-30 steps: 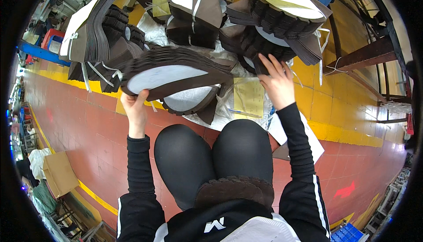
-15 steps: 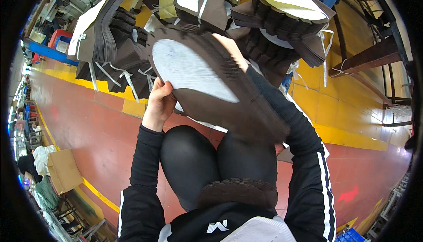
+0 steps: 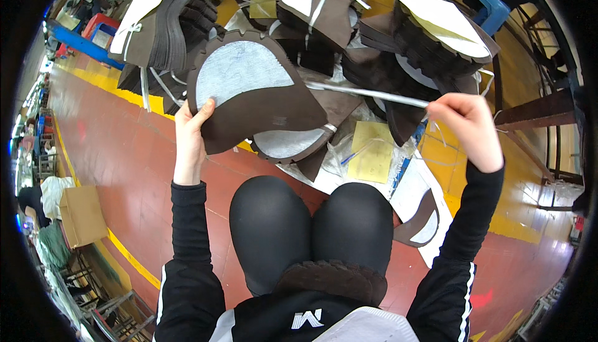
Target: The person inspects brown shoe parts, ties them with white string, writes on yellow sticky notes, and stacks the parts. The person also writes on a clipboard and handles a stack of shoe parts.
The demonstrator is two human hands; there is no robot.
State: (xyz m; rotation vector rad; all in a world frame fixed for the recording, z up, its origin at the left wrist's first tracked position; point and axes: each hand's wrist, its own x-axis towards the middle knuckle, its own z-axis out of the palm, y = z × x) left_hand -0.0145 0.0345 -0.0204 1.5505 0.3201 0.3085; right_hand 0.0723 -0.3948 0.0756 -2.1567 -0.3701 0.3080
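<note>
- The stack (image 3: 289, 108) is, I judge, of moderate weight: one sheet should be light, but many sheets together can pull on the wrist.
- The sheets look bendable but rather firm, like thick felt or thin leather; I do not expect them to break.
- The layers can probably slide over each other, so the good hold is across the whole thickness at the edge, thumb in front and fingers behind.
- The notched rim could fold or catch if it is squeezed hard; the smooth lower edge seems safer.
- The strap (image 3: 374, 96) looks thin, soft and light; a pinch near its end should be enough.
- The left hand (image 3: 193, 133) is closed on the left edge of the stack, with the thumb on the front face; the fingers behind are mostly hidden.
- The right hand (image 3: 467, 124), well apart from the left one, pinches the strap, which runs nearly straight to the stack's right side.
- The stack is held tilted beyond the knees (image 3: 311, 227), over a lower stack (image 3: 283, 144); whether they touch, I cannot tell.
- It is dark brown and matt, with a curved, notched upper rim and a pale, half-oval panel (image 3: 240, 71) on the face.
</note>
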